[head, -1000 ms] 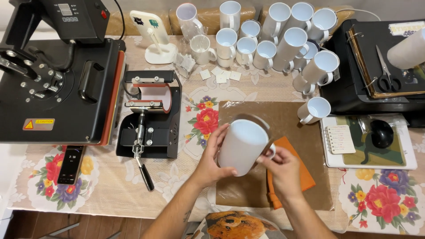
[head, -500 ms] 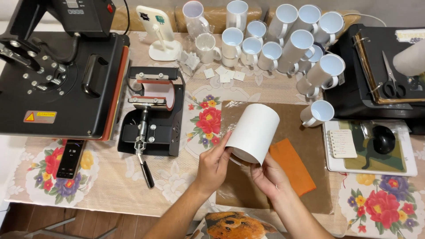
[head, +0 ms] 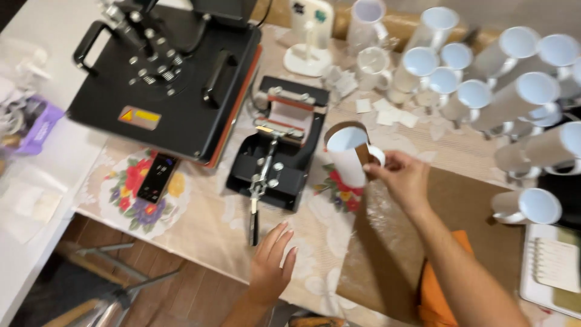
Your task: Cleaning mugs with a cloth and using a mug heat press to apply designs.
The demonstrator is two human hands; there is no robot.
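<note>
My right hand (head: 402, 177) grips a white mug wrapped in brown-edged paper (head: 348, 152) by its handle side, holding it tilted just right of the small black mug press (head: 279, 142). The mug's open mouth faces up and left. My left hand (head: 270, 264) is free, fingers apart, hovering near the table's front edge below the press's long lever handle (head: 255, 203). A large black flat heat press (head: 166, 79) stands further left.
Many white mugs (head: 484, 85) crowd the back right. A brown sheet (head: 423, 242) and an orange cloth (head: 436, 290) lie under my right arm. A black phone (head: 157, 177) rests on the floral tablecloth. A notepad (head: 557, 266) sits at right.
My left hand let go of the wrapped mug and dropped toward the front edge. My right hand carried the mug left toward the mug press. The view swung left.
</note>
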